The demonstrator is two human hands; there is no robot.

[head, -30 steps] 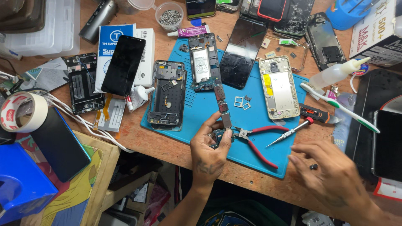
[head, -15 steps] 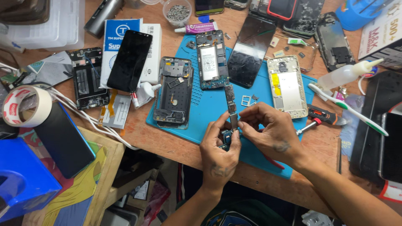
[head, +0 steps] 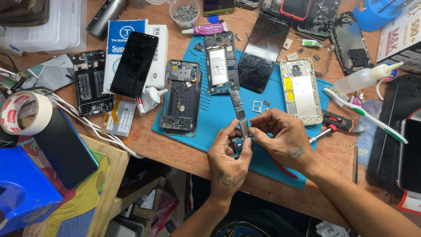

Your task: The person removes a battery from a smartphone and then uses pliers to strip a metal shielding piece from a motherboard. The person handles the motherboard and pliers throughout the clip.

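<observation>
Two hands, left hand [head: 228, 160] and right hand [head: 285, 140], pinching narrow green phone circuit board [head: 240, 125] over blue silicone mat [head: 206, 127]. Risk: flexing or dropping board from slipping fingertips.

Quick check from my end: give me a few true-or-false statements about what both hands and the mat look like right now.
1. Both hands hold the long circuit board. True.
2. The right hand grips the toothbrush. False: it lies on the table, untouched.
3. The left hand is over the blue mat. True.
4. The tape roll sits on the mat. False: it is far off, at the table's left edge.
</observation>
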